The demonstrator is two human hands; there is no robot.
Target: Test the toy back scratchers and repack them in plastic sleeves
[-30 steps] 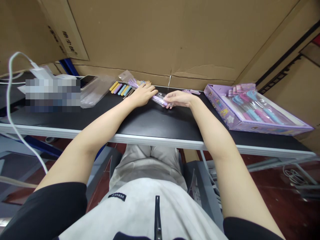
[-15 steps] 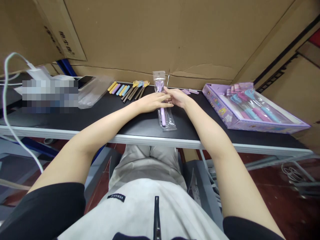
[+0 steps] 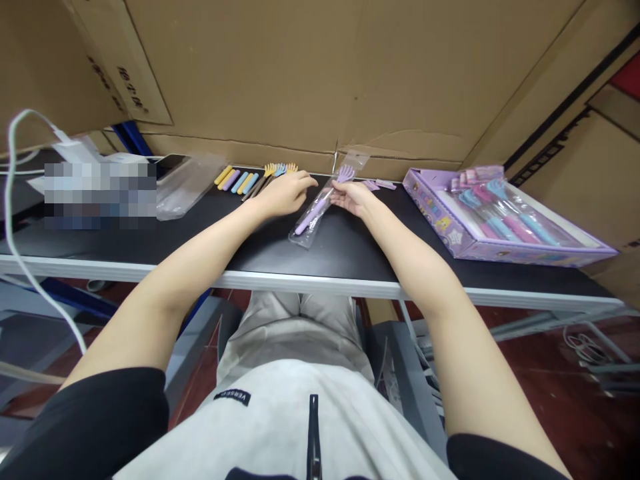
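A purple back scratcher with a claw head lies slanted inside a clear plastic sleeve. My right hand pinches the sleeved scratcher between thumb and fingers, just below the claw. To the left, my left hand is apart from it, fingers loosely bent with nothing seen in them. Partly behind the left hand lie several metal rods with yellow and blue claw heads. Beside those, short yellow, purple and blue handles rest in a row.
On the right stands an open purple display box holding bagged scratchers in blue and pink. Small pink-purple labels lie behind my right hand. Empty clear bags, a phone and a white cable are at the left. Cardboard walls close off the back.
My left hand has come off the sleeved scratcher and moved left. The scratcher has swung from nearly upright in view to a slant, its handle end now toward the lower left.
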